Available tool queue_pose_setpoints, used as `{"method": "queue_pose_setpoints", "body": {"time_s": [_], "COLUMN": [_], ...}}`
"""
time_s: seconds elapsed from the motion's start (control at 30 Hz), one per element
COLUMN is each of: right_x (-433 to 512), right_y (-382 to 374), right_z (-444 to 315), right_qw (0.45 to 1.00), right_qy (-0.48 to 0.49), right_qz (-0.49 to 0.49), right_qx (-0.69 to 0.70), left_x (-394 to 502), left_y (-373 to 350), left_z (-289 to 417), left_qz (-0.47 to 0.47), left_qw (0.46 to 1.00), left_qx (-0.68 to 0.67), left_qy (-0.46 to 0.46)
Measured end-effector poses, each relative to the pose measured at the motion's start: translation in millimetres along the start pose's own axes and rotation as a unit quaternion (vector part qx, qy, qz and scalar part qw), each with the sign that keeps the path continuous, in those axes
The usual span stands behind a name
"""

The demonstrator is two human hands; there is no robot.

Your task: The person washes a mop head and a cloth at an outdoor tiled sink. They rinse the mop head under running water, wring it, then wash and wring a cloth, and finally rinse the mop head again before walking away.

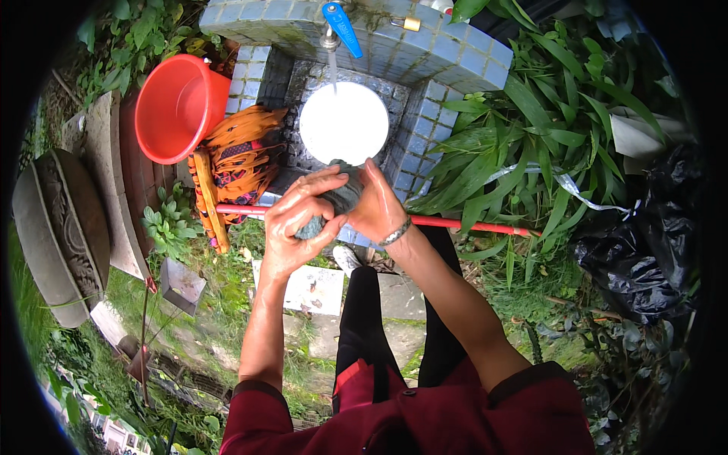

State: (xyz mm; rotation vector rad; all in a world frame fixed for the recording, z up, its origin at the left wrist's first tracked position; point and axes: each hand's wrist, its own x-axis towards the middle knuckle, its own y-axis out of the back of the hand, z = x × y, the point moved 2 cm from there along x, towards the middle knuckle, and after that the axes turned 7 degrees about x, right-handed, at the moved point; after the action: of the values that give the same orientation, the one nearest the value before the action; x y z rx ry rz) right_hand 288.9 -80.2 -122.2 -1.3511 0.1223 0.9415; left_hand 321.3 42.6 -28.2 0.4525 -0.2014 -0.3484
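A bunched grey-green cloth (343, 196) is squeezed between my wet hands, in front of the near rim of a white basin (344, 122). My left hand (304, 213) curls its fingers round the cloth's lower left part. On the other side, my right hand (376, 202) presses its palm against the cloth; some of its fingers are hidden. Water runs from a tap with a blue lever handle (342, 28) into the basin, whose inside is too bright to make out. The basin stands in a blue-tiled sink (424, 139).
An orange cloth-strip mop (242, 153) lies left of the sink, its red handle (472, 223) crossing beneath my hands. Beside it is a red bucket (176, 111). A brass padlock (410, 24) sits on the tiled ledge. Leafy plants (512, 148) and black plastic bags (631, 256) flank the right.
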Motion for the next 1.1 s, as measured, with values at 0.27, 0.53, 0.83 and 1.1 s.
{"method": "queue_pose_setpoints", "body": {"time_s": [0.27, 0.53, 0.83, 1.1], "right_x": [-23.6, -51.7, -34.0, -41.3], "right_y": [-111.5, -162.0, -118.2, -50.1], "right_z": [6.0, 42.2, -13.1, -10.0], "right_qw": [0.878, 0.436, 0.891, 0.924], "right_qy": [0.261, 0.375, 0.101, -0.197], "right_qz": [-0.124, -0.464, -0.195, -0.021], "right_qx": [-0.382, -0.674, -0.398, -0.328], "left_x": [-34.7, -6.8, 38.0, 36.1], "left_y": [-12.3, -5.9, 29.9, 36.8], "left_z": [-9.3, -4.7, -3.5, 40.7], "left_qz": [0.391, 0.157, 0.17, -0.001], "left_qw": [0.787, 0.76, 0.961, 0.946], "left_qx": [-0.403, -0.466, -0.045, 0.227], "left_qy": [0.256, 0.426, 0.213, -0.233]}}
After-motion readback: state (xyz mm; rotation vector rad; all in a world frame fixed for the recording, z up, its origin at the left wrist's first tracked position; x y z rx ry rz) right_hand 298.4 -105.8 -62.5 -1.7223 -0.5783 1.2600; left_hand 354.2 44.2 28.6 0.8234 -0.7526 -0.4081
